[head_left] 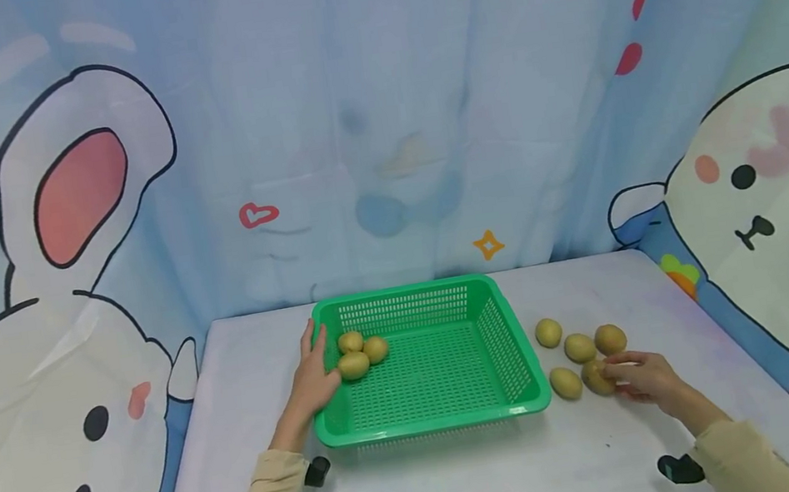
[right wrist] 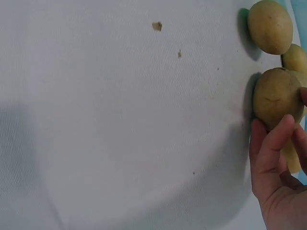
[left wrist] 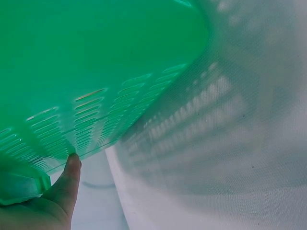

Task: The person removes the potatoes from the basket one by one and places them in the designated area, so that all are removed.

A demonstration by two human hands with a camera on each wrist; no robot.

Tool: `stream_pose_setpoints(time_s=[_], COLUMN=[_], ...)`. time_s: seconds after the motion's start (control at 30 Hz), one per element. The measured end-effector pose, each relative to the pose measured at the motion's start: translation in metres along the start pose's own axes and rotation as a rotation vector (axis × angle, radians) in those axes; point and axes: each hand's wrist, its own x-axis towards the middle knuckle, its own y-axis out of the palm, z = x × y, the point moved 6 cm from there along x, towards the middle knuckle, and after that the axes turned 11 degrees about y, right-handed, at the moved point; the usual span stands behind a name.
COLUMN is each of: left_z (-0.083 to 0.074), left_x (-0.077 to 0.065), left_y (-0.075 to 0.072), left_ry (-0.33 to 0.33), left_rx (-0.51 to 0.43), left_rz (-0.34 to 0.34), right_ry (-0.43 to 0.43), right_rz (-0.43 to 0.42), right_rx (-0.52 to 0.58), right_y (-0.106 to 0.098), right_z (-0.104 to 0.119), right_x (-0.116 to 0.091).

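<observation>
A green plastic basket [head_left: 427, 422] with slotted walls stands on the white table, with three potatoes [head_left: 354, 366] in its left end. My left hand [head_left: 314, 383] holds the basket's left rim, and in the left wrist view a finger [left wrist: 71, 175] reaches up against the slotted outer wall. To the right of the basket, my right hand [head_left: 644, 379] has its fingers around the nearest potato [right wrist: 276, 98] of a small group. That potato sits close over the tabletop, its far side partly hidden in the right wrist view.
Several other potatoes [head_left: 580, 348] lie between the basket and my right hand, one potato [head_left: 566, 383] close to the basket's right corner. The white table [head_left: 459, 489] ends at the back against a blue curtain [head_left: 383, 113] printed with rabbits. Small dark specks dot the tabletop.
</observation>
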Motion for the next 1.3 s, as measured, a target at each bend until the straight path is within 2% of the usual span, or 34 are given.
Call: stream_pose_setpoints(time_s=[0.2,0.33,0.43,0.6,0.73,1.1,1.3], left_z=[0.000,-0.001,-0.001,0.000,-0.001,-0.002,0.001], left_x=[0.000,0.000,0.001,0.001,0.003,0.003,0.001], left_y=[-0.001,0.000,0.000,0.000,-0.001,0.001,0.000], left_ry=[-0.005,0.002,0.000,-0.008,0.001,0.009,0.013], left_rx=[0.008,0.019,0.019,0.012,0.020,0.005,0.014], left_rz=[-0.003,0.004,0.006,0.004,0.004,0.003,-0.011], right_ry=[-0.045,-0.103,-0.129,-0.178,-0.234,-0.436,-0.460], right_rz=[0.017,-0.035,-0.108,-0.106,-0.062,0.035,0.167], right_rx=[-0.073,-0.144,-0.177,-0.191,-0.167,-0.096,-0.043], right_y=[0.002,-0.002,-0.004,0.005,0.023,0.088,0.127], right_z=[0.009,0.021,0.030,0.058,0.088,0.171,0.200], right_x=[-0.003,-0.008,-0.007,-0.013,-0.022,-0.045,-0.049])
